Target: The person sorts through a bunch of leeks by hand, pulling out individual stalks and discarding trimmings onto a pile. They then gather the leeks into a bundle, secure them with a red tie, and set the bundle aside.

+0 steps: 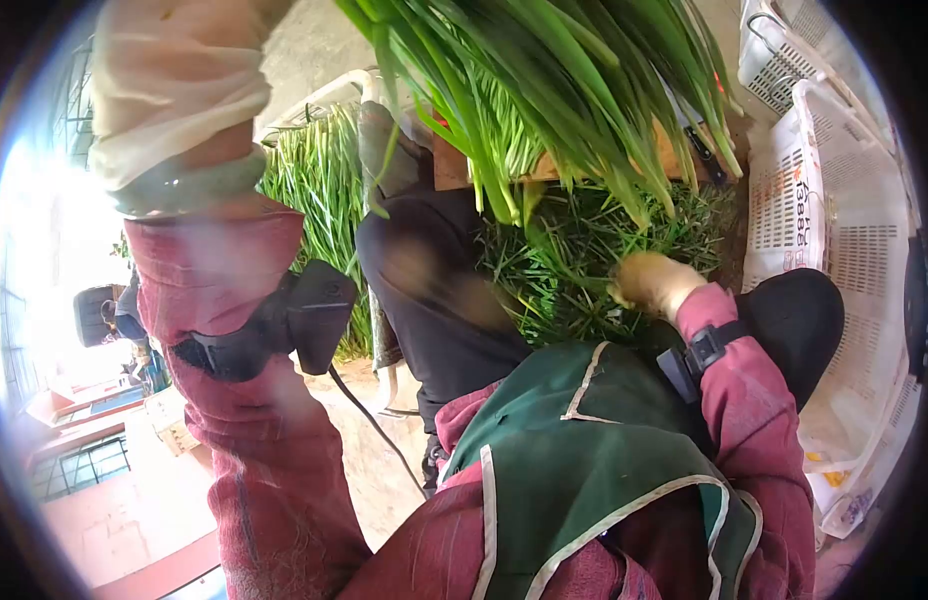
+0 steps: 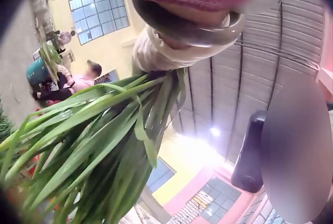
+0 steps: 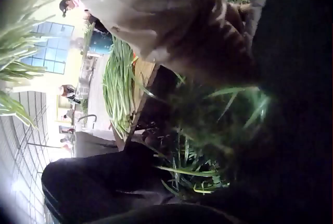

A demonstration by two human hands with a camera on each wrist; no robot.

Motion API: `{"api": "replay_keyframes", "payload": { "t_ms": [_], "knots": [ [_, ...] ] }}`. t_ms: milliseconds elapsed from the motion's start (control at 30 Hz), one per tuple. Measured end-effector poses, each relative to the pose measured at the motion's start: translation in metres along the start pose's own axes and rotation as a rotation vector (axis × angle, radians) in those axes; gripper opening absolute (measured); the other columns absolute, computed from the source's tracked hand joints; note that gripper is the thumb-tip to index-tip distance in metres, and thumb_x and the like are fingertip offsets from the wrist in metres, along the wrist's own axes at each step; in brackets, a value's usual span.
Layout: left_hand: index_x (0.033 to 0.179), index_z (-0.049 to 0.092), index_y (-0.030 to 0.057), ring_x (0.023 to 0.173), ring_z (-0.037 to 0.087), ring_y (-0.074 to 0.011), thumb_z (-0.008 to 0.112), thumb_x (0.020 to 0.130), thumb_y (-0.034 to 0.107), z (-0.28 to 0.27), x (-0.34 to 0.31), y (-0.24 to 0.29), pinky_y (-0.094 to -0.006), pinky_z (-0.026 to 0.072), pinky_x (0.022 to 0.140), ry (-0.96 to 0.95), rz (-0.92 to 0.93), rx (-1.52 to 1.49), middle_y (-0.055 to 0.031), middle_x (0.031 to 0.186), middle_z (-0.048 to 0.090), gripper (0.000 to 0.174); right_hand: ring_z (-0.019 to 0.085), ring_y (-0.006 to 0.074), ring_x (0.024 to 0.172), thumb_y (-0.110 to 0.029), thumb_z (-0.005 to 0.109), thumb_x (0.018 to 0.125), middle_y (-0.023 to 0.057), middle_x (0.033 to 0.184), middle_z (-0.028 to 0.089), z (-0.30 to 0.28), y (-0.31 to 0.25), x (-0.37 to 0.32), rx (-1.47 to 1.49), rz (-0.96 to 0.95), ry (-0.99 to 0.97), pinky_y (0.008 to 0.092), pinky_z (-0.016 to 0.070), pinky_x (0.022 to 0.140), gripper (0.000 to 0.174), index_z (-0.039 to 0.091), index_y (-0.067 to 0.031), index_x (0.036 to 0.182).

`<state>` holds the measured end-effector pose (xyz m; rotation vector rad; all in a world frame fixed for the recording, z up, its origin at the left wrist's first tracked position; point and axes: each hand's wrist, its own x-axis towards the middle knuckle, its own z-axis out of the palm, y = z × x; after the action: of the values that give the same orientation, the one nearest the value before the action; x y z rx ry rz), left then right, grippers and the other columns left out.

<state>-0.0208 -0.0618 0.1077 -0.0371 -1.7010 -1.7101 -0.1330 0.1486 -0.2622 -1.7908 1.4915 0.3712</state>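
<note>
My left hand, in a pale glove, holds up a bunch of long flat green leaves; in the left wrist view the leaves fan downward from the glove. Its fingers are largely hidden. Down at a heap of loose leaf scraps between the knees is my right hand, gloved and blurred. In the right wrist view the right glove reaches towards the dark scraps, its fingertips lost in shadow and leaves, so I cannot tell whether they grip anything.
A wooden board beyond the knees carries more pale-stalked greens, with a dark-handled knife on it. White plastic crates stand at the right. Upright greens stand at the left by a metal frame. Another person sits farther off.
</note>
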Motion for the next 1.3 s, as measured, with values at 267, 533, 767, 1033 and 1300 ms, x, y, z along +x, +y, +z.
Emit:
{"api": "replay_keyframes", "payload": {
  "t_ms": [267, 533, 767, 1033, 1300],
  "knots": [
    [0.102, 0.056, -0.0111, 0.093, 0.064, -0.0368, 0.048, 0.096, 0.017, -0.042, 0.01, 0.015, -0.0453, 0.0543, 0.088, 0.14, -0.078, -0.194, -0.0249, 0.101, 0.063, 0.03, 0.063, 0.0181, 0.096, -0.026, 0.075, 0.081, 0.0082, 0.101, 0.065, -0.051, -0.019, -0.014, 1.504, -0.305, 0.452, 0.0298, 0.0499, 0.079, 0.059, 0.05, -0.0098, 0.132],
    [0.103, 0.056, -0.01, 0.094, 0.062, -0.0353, 0.044, 0.098, 0.02, -0.027, 0.0, -0.007, -0.0447, 0.0529, 0.087, 0.12, -0.145, -0.227, -0.0236, 0.099, 0.064, 0.033, 0.06, 0.0123, 0.075, -0.023, 0.062, 0.092, 0.0039, 0.092, 0.063, -0.072, -0.043, -0.02, 2.369, -0.95, 0.538, 0.0258, 0.0511, 0.069, 0.027, 0.059, -0.0039, 0.111],
    [0.113, 0.052, -0.0085, 0.095, 0.063, -0.0265, 0.051, 0.094, 0.015, -0.037, 0.005, -0.008, -0.0335, 0.0518, 0.088, 0.158, -0.132, 0.121, -0.0178, 0.103, 0.065, 0.031, 0.062, 0.0167, 0.093, -0.021, 0.066, 0.089, 0.006, 0.11, 0.061, -0.074, -0.045, -0.018, 2.437, -0.84, 0.618, 0.0276, 0.0507, 0.077, 0.039, 0.055, -0.0095, 0.125],
    [0.131, 0.041, -0.0075, 0.106, 0.061, -0.0158, 0.064, 0.085, 0.0, -0.059, 0.006, -0.023, -0.0242, 0.0473, 0.095, 0.365, -0.06, 0.044, -0.0124, 0.118, 0.062, 0.052, 0.064, 0.0182, 0.082, -0.022, 0.061, 0.093, 0.0122, 0.102, 0.064, -0.099, -0.048, -0.013, 2.553, -1.15, 0.618, 0.0285, 0.0545, 0.068, 0.029, 0.057, -0.0042, 0.115],
    [0.131, 0.041, -0.0077, 0.107, 0.06, -0.017, 0.065, 0.085, 0.0, -0.044, -0.003, -0.026, -0.0254, 0.0476, 0.096, 0.318, -0.024, 0.262, -0.0144, 0.12, 0.061, 0.053, 0.055, 0.0101, 0.054, -0.015, 0.067, 0.084, 0.0042, 0.07, 0.063, -0.058, -0.008, -0.021, 1.688, -0.148, 0.555, 0.0246, 0.0472, 0.054, 0.012, 0.063, -0.0039, 0.083]
  ]
}}
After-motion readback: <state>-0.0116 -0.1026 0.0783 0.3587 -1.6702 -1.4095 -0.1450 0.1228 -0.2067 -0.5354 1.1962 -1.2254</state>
